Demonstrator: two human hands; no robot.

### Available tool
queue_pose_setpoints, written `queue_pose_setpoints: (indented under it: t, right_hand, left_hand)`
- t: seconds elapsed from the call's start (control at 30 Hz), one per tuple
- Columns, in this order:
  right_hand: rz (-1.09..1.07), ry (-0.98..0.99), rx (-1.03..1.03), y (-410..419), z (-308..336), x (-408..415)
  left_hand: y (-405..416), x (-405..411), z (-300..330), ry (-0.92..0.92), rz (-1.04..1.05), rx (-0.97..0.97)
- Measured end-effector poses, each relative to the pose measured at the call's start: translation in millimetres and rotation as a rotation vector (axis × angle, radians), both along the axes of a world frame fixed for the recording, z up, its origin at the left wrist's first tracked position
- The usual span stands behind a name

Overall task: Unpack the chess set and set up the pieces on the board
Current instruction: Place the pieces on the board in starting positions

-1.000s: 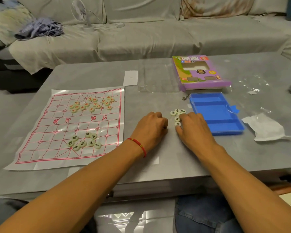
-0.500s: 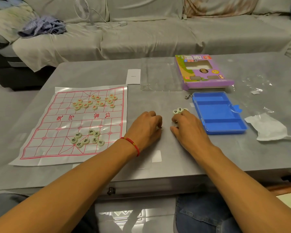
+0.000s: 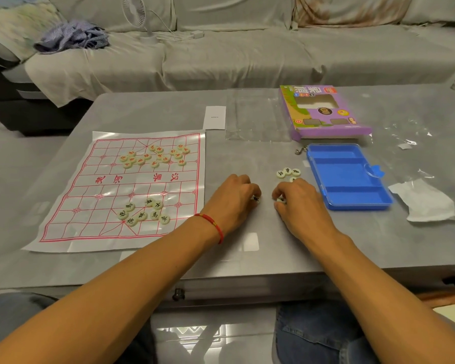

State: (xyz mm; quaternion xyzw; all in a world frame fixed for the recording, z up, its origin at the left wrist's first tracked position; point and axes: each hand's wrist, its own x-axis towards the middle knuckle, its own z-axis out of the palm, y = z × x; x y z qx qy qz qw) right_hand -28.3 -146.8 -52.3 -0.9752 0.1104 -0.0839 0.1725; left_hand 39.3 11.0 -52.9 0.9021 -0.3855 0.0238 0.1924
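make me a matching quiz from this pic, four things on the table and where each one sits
Things:
1. red pieces
2. black pieces
3. blue tray
4. purple box

Places:
A. right of the right hand
B. far half of the board
C. behind the tray
D. near half of the board

Pairs: 1-B, 2-D, 3-A, 4-C

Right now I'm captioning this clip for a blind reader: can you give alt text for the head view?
Two hands, left and right, each pinch a round chess piece over a grey table. A paper board at left holds two loose clusters of pieces; an open blue case lies at right.
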Motion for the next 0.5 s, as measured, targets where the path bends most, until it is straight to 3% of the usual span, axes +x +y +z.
queue_pose_setpoints:
  t: [0.27,0.5]
  right_hand:
    - [-0.001,0.042,0.014,13,2,-1]
    - [0.179,0.065,0.208,58,17,4]
  left_hand:
    - [40,-13,9,0.02,0.064,-0.084]
    - [144,7,26,0.008,0.346,-0.089]
